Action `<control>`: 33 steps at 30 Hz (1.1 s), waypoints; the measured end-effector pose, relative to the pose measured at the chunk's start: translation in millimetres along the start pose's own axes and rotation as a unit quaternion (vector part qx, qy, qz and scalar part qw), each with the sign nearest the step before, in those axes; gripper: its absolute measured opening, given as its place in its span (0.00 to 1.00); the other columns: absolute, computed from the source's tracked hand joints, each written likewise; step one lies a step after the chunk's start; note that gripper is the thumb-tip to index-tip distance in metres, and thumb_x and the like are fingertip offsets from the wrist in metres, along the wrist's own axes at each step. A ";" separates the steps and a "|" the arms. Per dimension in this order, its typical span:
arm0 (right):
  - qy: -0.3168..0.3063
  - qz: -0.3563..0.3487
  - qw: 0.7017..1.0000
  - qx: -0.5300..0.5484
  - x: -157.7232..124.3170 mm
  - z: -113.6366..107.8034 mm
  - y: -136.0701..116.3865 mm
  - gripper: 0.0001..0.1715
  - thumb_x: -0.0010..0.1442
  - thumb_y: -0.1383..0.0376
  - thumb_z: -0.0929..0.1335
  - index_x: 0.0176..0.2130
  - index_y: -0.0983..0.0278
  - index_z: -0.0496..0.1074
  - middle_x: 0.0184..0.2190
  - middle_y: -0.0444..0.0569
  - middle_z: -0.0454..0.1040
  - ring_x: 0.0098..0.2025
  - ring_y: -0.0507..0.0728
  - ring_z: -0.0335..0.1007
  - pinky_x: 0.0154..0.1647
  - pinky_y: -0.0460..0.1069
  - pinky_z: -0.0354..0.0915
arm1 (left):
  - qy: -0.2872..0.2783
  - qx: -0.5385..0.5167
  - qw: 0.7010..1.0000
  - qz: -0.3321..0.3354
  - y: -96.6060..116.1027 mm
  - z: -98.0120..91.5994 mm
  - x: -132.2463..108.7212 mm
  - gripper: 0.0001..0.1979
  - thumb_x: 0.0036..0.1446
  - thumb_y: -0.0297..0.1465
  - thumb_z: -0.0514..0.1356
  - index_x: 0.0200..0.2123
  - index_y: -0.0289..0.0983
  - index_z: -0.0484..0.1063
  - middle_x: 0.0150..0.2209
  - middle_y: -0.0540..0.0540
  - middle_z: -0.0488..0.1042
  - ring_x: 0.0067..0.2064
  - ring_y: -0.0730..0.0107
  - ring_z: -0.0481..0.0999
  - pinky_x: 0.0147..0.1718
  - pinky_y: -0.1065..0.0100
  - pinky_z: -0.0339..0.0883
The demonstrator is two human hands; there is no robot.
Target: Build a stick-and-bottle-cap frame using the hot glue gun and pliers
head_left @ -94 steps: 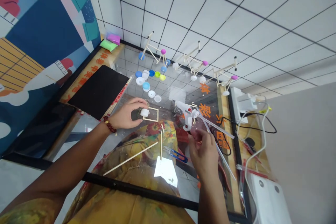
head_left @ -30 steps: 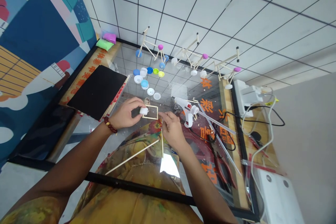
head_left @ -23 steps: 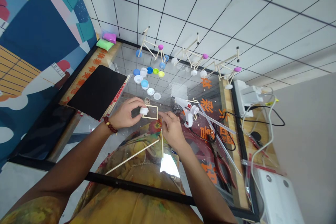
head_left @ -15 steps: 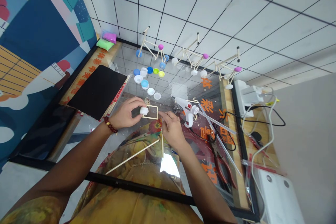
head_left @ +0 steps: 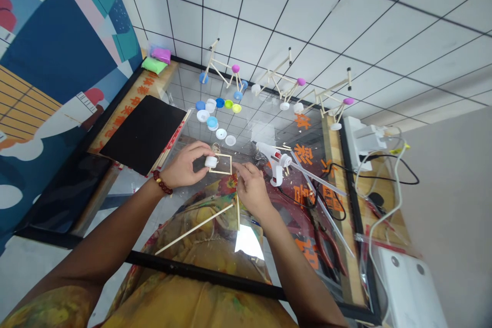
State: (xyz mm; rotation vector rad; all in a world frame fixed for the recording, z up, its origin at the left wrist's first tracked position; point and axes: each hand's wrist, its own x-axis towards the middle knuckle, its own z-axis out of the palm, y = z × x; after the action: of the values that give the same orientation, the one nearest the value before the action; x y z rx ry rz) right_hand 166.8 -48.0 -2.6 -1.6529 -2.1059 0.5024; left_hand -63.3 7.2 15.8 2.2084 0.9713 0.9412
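My left hand (head_left: 188,166) pinches a white bottle cap (head_left: 210,162) between thumb and fingers. The cap sits at the left side of a small rectangular frame of thin wooden sticks (head_left: 231,165). My right hand (head_left: 251,187) lies at the frame's right side, its index finger stretched out toward that edge and the other fingers loosely bent. Whether the fingertip presses on the frame is hard to see. A short wooden stick (head_left: 238,212) lies just below the right hand, partly under it. Another longer stick (head_left: 194,229) slants toward the table's front edge.
Several loose bottle caps (head_left: 202,116) lie beyond my hands. Three stick figures on caps (head_left: 277,78) stand along the back. A white glue gun (head_left: 274,161) and pliers (head_left: 326,246) are to the right; a black sheet (head_left: 145,133) lies left. Cables (head_left: 397,179) cross the right edge.
Hardly anything differs. Both hands, the cap and the stick frame stay in place; the whole view has shifted very slightly.
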 end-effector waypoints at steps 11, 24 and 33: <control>0.014 -0.046 0.999 0.021 -36.5 -48.6 -5.7 0.11 0.64 0.66 0.63 0.44 0.60 0.74 0.40 0.51 0.76 0.43 0.59 0.70 0.46 0.55 0.66 | 0.001 -0.010 1.000 0.010 1.2 -2.2 0.3 0.18 0.50 0.23 0.60 0.46 0.37 0.70 0.46 0.41 0.73 0.50 0.61 0.74 0.51 0.60 0.69; 0.087 0.109 0.987 0.085 0.5 -53.1 57.1 0.26 0.57 0.51 0.69 0.46 0.67 0.74 0.40 0.56 0.77 0.41 0.62 0.71 0.45 0.57 0.66 | 0.152 -0.073 0.980 -0.101 -9.4 -1.6 -0.9 0.11 0.64 0.35 0.55 0.41 0.37 0.74 0.40 0.44 0.77 0.43 0.65 0.77 0.45 0.64 0.71; 0.101 0.071 0.977 0.176 -4.1 -52.8 48.9 0.24 0.65 0.53 0.63 0.52 0.65 0.72 0.48 0.56 0.77 0.50 0.65 0.72 0.54 0.60 0.64 | 0.161 -0.113 0.969 -0.146 -13.3 0.4 -2.4 0.13 0.64 0.38 0.55 0.42 0.37 0.75 0.38 0.44 0.78 0.36 0.68 0.79 0.39 0.66 0.73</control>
State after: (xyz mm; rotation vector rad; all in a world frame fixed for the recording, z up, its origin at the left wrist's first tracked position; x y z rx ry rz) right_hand 235.8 -39.2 16.4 -1.5769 -1.6513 0.6774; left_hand -69.5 13.1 5.3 1.6980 1.2271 1.2237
